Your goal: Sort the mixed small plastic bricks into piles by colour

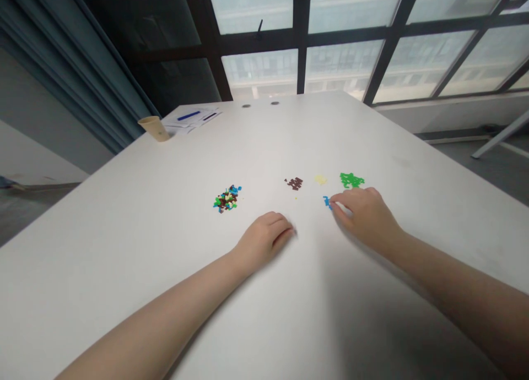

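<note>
My right hand (367,215) is closed in a pinch, its fingertips at a small group of blue pieces (326,201) on the table and seemingly on one of them. My left hand (264,238) is also pinched, low over the table; something tiny and dark shows at its fingertips, too blurred to name. Beyond the hands lie separate little piles of flat pieces: brown (295,183), pale yellow (320,179) and green (351,180). A mixed-colour heap (227,199) of the same small pieces sits to the left, past my left hand.
The white table (264,143) runs back to the windows. At its far left edge a paper cup (154,129) stands tilted-looking beside papers (194,121) with a blue pen (189,115) on them. One tiny yellow piece (296,198) lies alone below the brown pile.
</note>
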### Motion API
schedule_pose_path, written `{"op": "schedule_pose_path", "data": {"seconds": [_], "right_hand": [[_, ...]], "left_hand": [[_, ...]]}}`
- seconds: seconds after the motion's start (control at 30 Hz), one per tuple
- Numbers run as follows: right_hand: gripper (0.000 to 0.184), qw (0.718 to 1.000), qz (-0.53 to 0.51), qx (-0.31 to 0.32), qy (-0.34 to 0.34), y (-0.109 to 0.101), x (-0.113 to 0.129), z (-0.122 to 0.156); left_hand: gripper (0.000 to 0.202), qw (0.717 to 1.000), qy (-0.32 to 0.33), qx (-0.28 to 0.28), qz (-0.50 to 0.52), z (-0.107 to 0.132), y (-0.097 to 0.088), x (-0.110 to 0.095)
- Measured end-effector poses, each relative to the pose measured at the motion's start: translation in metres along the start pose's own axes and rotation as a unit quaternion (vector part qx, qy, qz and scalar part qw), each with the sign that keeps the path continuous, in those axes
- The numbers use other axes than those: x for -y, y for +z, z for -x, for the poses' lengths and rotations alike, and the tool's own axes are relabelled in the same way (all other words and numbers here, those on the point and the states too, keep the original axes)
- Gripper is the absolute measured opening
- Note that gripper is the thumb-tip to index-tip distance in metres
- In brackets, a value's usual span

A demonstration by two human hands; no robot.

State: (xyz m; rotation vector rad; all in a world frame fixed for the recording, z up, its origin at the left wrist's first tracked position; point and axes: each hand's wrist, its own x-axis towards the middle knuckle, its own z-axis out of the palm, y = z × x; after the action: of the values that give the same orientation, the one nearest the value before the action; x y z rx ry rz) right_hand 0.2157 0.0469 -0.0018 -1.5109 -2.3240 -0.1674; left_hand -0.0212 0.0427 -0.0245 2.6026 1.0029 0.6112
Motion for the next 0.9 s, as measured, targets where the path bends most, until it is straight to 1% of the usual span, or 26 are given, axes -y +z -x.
{"op": "schedule_pose_path", "data": {"seconds": [0.03,0.07,0.13,0.2,0.27,0.33,0.4,0.47,0.57,0.73,0.83,0.9], "right_hand": [[0.017,0.999,-0.016,0.011,-0.030,-0.001,0.012,0.006],[0.015,0.997,-0.032,0.034,-0.057,-0.002,0.023,0.012],[0.014,0.988,-0.059,0.106,-0.096,0.000,0.044,0.026],[0.013,0.975,-0.082,0.167,-0.121,0.005,0.056,0.035],[0.013,0.962,-0.097,0.208,-0.148,0.009,0.060,0.039],[0.014,0.954,-0.105,0.228,-0.167,0.012,0.058,0.038],[0.014,0.950,-0.109,0.235,-0.172,0.013,0.055,0.036],[0.014,0.950,-0.109,0.238,-0.171,0.012,0.053,0.034],[0.015,0.950,-0.106,0.239,-0.171,0.012,0.054,0.035],[0.014,0.950,-0.103,0.241,-0.170,0.012,0.055,0.036],[0.013,0.951,-0.103,0.238,-0.170,0.013,0.055,0.035],[0.013,0.951,-0.103,0.238,-0.170,0.013,0.054,0.035]], "left_hand": [[0.023,1.000,-0.016,-0.008,-0.022,0.000,-0.001,0.003],[0.022,0.998,-0.034,-0.016,-0.045,0.000,-0.002,0.007],[0.022,0.992,-0.075,-0.031,-0.093,-0.001,-0.008,0.018],[0.025,0.976,-0.138,-0.057,-0.156,0.000,-0.017,0.033],[0.028,0.946,-0.224,-0.084,-0.221,0.001,-0.027,0.047],[0.029,0.911,-0.300,-0.093,-0.267,0.002,-0.034,0.058],[0.030,0.891,-0.341,-0.085,-0.286,0.003,-0.038,0.064],[0.030,0.888,-0.348,-0.074,-0.292,0.004,-0.037,0.065],[0.028,0.894,-0.335,-0.069,-0.289,0.004,-0.035,0.065],[0.025,0.907,-0.305,-0.084,-0.277,0.004,-0.033,0.070],[0.021,0.937,-0.256,-0.108,-0.213,0.002,-0.032,0.068],[0.020,0.959,-0.217,-0.126,-0.129,-0.001,-0.028,0.058]]}}
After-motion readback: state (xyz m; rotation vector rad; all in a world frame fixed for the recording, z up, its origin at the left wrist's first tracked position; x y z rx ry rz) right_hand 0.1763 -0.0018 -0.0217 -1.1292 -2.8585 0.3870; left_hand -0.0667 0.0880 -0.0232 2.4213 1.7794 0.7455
